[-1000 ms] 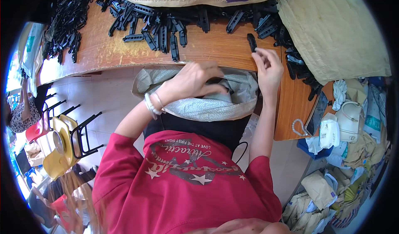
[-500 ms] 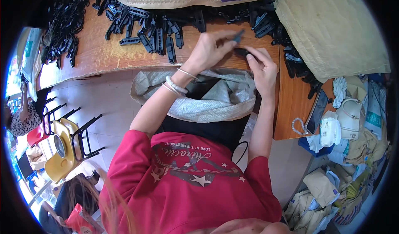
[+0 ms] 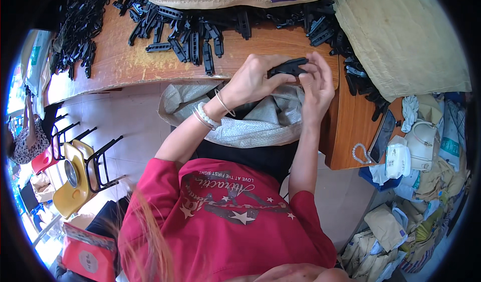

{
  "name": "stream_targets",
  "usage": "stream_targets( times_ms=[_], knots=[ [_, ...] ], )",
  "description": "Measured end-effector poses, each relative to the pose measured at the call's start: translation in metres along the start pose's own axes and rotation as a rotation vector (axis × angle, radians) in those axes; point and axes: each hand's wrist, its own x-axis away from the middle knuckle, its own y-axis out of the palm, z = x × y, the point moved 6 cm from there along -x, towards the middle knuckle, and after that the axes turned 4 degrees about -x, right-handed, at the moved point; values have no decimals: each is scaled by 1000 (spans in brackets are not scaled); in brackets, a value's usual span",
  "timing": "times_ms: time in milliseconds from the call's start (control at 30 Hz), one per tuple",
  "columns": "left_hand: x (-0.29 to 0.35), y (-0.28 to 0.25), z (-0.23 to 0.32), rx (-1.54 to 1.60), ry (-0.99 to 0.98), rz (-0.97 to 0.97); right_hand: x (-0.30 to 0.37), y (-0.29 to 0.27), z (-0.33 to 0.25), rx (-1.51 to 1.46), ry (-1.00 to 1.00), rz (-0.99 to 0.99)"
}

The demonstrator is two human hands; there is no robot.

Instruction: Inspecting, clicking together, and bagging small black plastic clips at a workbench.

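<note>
A long black plastic part (image 3: 289, 68) is held up between my two hands, above the front edge of the wooden table. My left hand (image 3: 254, 80) pinches one end of it between thumb and fingers. At its other end, my right hand (image 3: 317, 81) has its fingers curled against the part; just how they grip it is partly hidden. Similar black plastic parts (image 3: 194, 46) lie in a loose row beyond my left hand. Under my hands, an open white woven sack (image 3: 250, 131) hangs at the table edge over my lap.
Large tan sacks (image 3: 401, 41) rest at the back and right, with more black parts piled at the far left (image 3: 80, 36). On the right corner lie a phone (image 3: 382, 136) and a beaded bracelet (image 3: 361, 153). A white handbag (image 3: 422, 143) and tissue pack (image 3: 398, 160) stand beside it.
Both hands have come closer to me and together, and the black part now spans them. The small bluish piece earlier in my left fingers no longer shows separately.
</note>
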Motion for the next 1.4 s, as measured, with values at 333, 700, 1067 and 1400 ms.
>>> stream_targets(
  times_ms=[333,700,1067,1400],
  knots=[
    [8,-2,7,-106,0,-71,-1,-6,8,109,213,-127],
    [-14,27,2,-394,373,-25,-14,-120,-34,1169,-408,581],
    [-137,135,-9,1272,-541,-13,-39,-103,-6,1002,-442,629],
    [-147,131,-5,1260,-561,34,-49,-83,-4,935,-330,815]
  ],
)
